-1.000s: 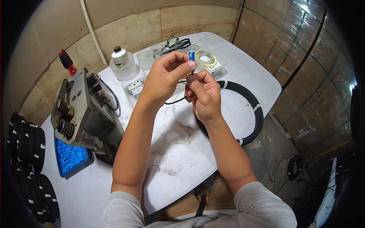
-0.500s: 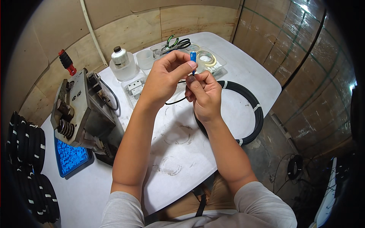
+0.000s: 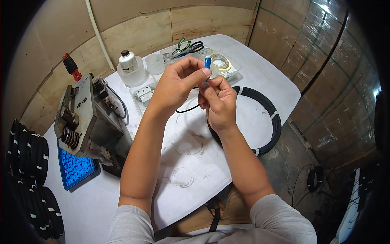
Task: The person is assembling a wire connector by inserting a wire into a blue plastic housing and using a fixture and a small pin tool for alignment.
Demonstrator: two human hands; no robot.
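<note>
Thumb and fingers of my left hand (image 3: 176, 83) pinch a small blue connector-like piece (image 3: 207, 62), held upright above the table. Just below it, my right hand (image 3: 219, 99) is closed, thumb against forefinger, around the lower end of the piece or the cable there; the fingers hide which. A thin black cable (image 3: 187, 110) runs into the right fist from the left. Behind my right wrist lies a large coil of black cable (image 3: 276, 122), bound with white bands, on the white table (image 3: 191, 162).
At left stands a metal press (image 3: 87, 114), beside a tray (image 3: 75, 188) of small blue pieces. Banded black coils (image 3: 34, 179) are at the left edge. Farther back are a bottle (image 3: 128, 61), a cup (image 3: 154, 64), scissors (image 3: 196, 46) and tape rolls (image 3: 220, 62).
The blue piece has shifted slightly to the right and turned a little between my fingers. Both hands otherwise stay in nearly the same place.
</note>
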